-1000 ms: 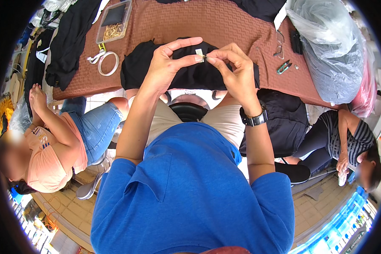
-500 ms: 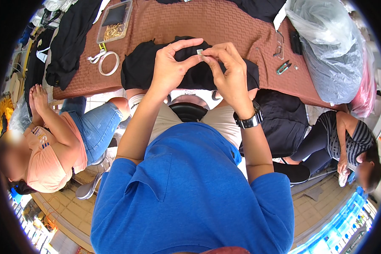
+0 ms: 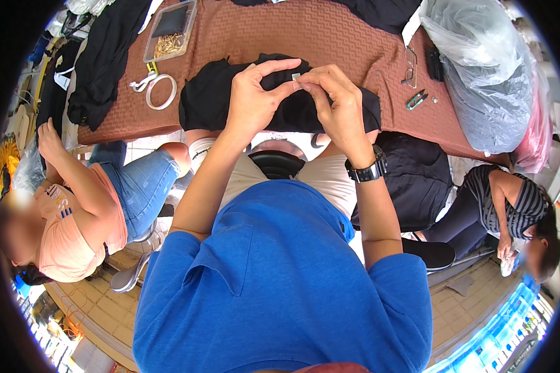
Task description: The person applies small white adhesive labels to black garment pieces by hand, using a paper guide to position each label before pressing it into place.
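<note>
Over the black garment (image 3: 202,99), both my hands meet at a small whitish tag (image 3: 296,76). My right hand (image 3: 341,102) pinches the tag between thumb and fingertips. My left hand (image 3: 253,96) has its thumb tip against the tag's lower left side. Its index finger stretches out above, apart from the thumb, and its other fingers are curled and mostly hidden. The black garment lies bunched along the table's near edge and over my lap, beneath both hands.
The table has a brown textured cloth (image 3: 242,31). A clear box (image 3: 183,46) with small gold pieces, a white ring (image 3: 161,92), thread snips (image 3: 417,99), eyeglasses (image 3: 410,67) and plastic-wrapped bundles (image 3: 485,74) lie on it. A person (image 3: 84,217) sits left, another (image 3: 504,211) right.
My hands stay almost in place around the tag, with only a slight shift of the fingers. The person at left has drawn their hands apart and moved one toward the black cloth.
</note>
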